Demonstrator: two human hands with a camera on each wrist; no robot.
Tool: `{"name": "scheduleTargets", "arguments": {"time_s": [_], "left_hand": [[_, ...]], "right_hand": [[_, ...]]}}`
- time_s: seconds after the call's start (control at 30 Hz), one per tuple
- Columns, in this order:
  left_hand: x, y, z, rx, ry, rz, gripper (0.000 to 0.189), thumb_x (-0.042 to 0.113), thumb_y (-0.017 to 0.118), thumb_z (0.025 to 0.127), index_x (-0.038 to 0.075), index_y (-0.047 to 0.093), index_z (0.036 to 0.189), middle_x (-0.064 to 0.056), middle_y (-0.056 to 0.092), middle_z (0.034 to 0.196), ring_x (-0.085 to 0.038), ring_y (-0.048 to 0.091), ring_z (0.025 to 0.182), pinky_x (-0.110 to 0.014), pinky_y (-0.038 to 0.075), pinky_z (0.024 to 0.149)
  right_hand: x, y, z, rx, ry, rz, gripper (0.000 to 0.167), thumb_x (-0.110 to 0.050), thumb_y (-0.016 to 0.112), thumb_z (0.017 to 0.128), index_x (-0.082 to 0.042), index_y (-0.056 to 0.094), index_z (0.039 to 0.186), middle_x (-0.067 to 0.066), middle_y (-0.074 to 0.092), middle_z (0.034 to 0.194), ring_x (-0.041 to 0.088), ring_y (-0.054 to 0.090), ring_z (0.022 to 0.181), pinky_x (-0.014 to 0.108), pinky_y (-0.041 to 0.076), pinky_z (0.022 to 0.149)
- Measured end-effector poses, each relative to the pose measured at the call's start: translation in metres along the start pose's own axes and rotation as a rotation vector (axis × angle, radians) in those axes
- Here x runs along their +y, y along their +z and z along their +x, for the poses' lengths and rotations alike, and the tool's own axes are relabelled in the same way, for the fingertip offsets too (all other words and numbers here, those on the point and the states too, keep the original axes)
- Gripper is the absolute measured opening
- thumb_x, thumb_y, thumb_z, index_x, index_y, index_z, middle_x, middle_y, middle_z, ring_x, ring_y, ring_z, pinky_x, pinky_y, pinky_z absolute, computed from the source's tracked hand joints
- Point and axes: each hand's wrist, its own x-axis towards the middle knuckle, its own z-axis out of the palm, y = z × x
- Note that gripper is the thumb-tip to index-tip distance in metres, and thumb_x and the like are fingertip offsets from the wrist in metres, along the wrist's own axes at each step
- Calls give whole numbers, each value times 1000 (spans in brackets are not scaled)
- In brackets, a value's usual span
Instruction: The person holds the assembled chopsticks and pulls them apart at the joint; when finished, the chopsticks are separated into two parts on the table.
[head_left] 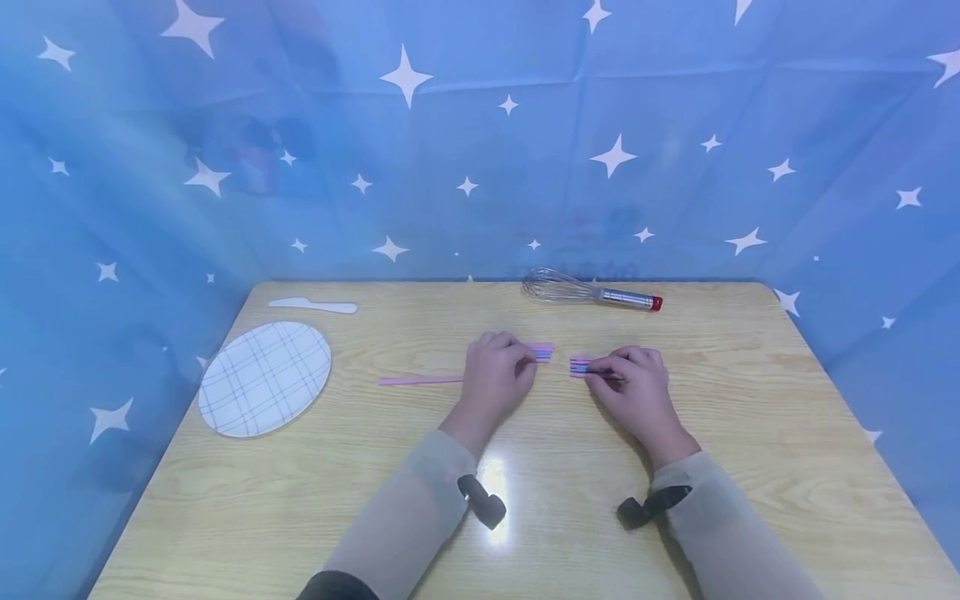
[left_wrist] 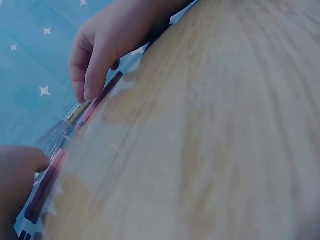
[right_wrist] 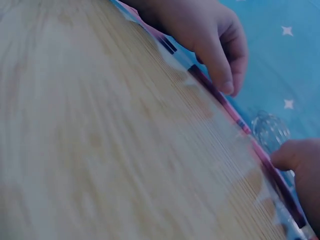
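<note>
Several slim pink and blue straw-like sticks lie in two short bundles on the table, ends facing each other across a small gap. My left hand [head_left: 497, 367] pinches the left bundle [head_left: 543, 353] between thumb and fingers. The right bundle [head_left: 578, 367] is pinched likewise by my right hand [head_left: 633, 387], which hides much of its length. A single pink stick [head_left: 420, 380] pokes out to the left from behind the left hand. In the left wrist view, the right hand's thumb [left_wrist: 95, 82] presses against a stick close over the tabletop.
Behind the hands, a wire whisk [head_left: 630, 298] with a red-tipped handle lies along the table's back edge. At the left are a round checked plate [head_left: 266, 379] and a white plastic knife [head_left: 315, 306]. A blue star-patterned cloth [head_left: 480, 150] hangs around the wooden table [head_left: 570, 550].
</note>
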Motion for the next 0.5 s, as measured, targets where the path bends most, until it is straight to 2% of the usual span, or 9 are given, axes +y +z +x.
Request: {"name": "scheduleTargets", "arguments": {"time_s": [0.17, 0.4, 0.5], "left_hand": [[2, -7, -5, 8, 18, -34, 6, 19, 78, 93, 20, 84, 96, 5, 72, 100, -17, 60, 96, -37, 46, 89], [0, -21, -13, -120, -68, -50, 12, 26, 76, 97, 22, 82, 106, 8, 71, 110, -14, 60, 105, -37, 45, 100], [-7, -27, -17, -137, -90, -39, 13, 26, 77, 97, 22, 81, 107, 7, 71, 111, -15, 61, 106, -39, 46, 103]], "right_hand": [[-12, 11, 5, 2, -73, 19, 12, -7, 86, 87, -7, 83, 98, 10, 69, 101, 36, 53, 102, 55, 33, 94], [-41, 36, 10, -88, -187, 119, 10, -9, 85, 89, -12, 82, 97, 3, 70, 101, 29, 55, 100, 45, 41, 89], [-53, 46, 14, -115, -226, 143, 9, -10, 85, 90, -13, 82, 97, 3, 71, 100, 30, 55, 100, 48, 41, 91]]}}
